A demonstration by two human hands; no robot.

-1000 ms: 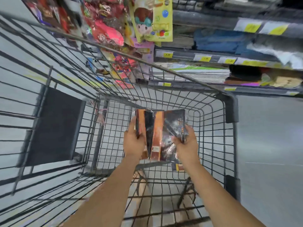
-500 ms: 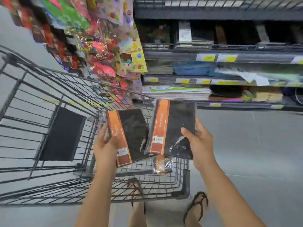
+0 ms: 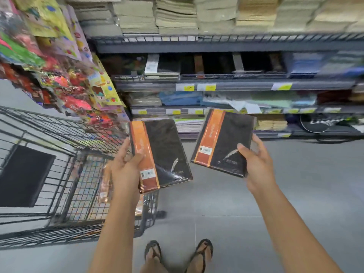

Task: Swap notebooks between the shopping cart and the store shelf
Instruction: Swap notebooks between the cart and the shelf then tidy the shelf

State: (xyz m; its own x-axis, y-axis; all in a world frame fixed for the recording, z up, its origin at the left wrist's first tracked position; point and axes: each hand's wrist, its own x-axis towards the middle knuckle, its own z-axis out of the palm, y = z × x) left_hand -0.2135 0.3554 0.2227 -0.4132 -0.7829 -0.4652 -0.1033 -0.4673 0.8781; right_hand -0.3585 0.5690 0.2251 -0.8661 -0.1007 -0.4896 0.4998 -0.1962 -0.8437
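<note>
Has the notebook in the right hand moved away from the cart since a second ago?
Yes. The right-hand notebook went up and rightward, out of the cart.

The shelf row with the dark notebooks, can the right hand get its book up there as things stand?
Probably yes. The right hand holds its black, orange-banded notebook in open air before the dark-notebook shelf, nothing between; the wire shopping cart sits off left.

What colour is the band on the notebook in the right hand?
Orange, on a dark cover; head view: notebook, right hand.
</note>
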